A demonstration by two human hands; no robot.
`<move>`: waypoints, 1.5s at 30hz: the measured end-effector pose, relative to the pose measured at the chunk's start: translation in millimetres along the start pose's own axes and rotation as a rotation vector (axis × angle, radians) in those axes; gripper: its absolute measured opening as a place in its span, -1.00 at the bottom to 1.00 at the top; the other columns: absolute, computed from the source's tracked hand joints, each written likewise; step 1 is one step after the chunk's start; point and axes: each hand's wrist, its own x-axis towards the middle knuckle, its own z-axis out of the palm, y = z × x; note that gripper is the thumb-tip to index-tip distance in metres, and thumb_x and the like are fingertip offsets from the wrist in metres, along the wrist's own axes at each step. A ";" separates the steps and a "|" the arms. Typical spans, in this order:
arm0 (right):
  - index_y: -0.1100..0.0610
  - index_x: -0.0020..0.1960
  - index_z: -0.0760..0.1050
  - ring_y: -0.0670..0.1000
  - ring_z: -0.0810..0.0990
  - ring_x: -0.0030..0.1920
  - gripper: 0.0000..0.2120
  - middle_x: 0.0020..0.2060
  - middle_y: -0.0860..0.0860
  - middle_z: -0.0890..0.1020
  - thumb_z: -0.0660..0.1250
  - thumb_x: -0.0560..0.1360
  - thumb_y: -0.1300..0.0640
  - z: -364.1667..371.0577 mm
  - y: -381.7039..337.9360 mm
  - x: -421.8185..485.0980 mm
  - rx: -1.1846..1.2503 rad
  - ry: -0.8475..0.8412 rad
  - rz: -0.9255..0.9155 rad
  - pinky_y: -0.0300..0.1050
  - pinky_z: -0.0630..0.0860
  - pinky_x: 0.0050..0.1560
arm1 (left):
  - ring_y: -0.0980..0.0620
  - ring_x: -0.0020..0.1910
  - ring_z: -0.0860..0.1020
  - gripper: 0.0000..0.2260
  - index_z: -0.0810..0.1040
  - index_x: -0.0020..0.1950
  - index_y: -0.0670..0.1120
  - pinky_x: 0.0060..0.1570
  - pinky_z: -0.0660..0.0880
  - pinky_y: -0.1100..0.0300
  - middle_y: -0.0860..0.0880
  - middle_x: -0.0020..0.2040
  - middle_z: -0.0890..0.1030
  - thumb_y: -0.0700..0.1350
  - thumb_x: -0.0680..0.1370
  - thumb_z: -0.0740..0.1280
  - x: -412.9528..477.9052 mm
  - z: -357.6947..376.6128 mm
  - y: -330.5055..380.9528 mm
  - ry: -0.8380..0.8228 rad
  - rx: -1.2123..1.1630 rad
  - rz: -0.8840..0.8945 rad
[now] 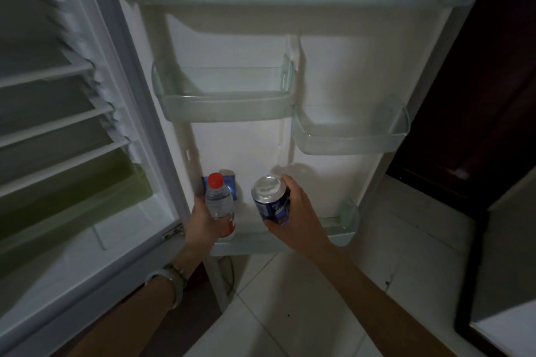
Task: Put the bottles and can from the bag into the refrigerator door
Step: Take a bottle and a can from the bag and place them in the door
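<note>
From the head camera, the fridge door [261,153] stands wide open. The left hand [203,220] is wrapped tight around a water bottle [219,200] with a red cap, right at the left end of the bottom door shelf [342,229]. The right hand [293,217] is wrapped around a blue can [271,200], just above that shelf's front edge. Between bottle and can is a small gap. Behind the bottle sits something blue [232,182]. The two middle bins [226,104] look bare.

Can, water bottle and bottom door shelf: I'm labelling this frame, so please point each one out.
can [272,204], head view, on its blue side wall.
water bottle [218,201], head view, on its clear body.
bottom door shelf [343,233], head view, on its front rim.
</note>
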 end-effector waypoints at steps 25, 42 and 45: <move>0.06 0.38 0.15 -0.26 0.50 0.02 -0.12 0.09 -0.31 0.39 0.57 0.21 0.26 -107.0 -108.0 4.9 0.269 0.192 -0.147 -0.42 0.44 0.02 | -0.23 0.40 0.30 -0.19 0.19 0.44 -0.22 0.29 0.33 -0.16 -0.26 0.40 0.35 0.16 0.37 0.43 -34.2 -21.4 78.4 0.214 0.496 0.620; 0.14 0.40 0.10 0.16 0.47 0.20 -0.12 0.28 0.14 0.44 0.55 0.26 0.23 -140.0 -81.6 91.4 0.006 0.273 0.033 -0.19 0.35 0.02 | -0.17 0.37 0.31 -0.35 0.28 0.39 -0.20 0.31 0.32 -0.09 -0.21 0.39 0.37 0.18 0.44 0.22 -48.9 -49.7 78.1 0.165 0.451 0.691; 0.14 0.42 0.06 0.20 0.47 0.20 -0.10 0.28 0.16 0.45 0.55 0.27 0.20 -140.2 -81.5 93.6 -0.062 0.219 0.055 -0.03 0.41 0.08 | -0.17 0.36 0.32 -0.37 0.30 0.37 -0.22 0.30 0.34 -0.09 -0.21 0.37 0.40 0.16 0.44 0.22 -51.7 -50.6 76.3 0.157 0.452 0.708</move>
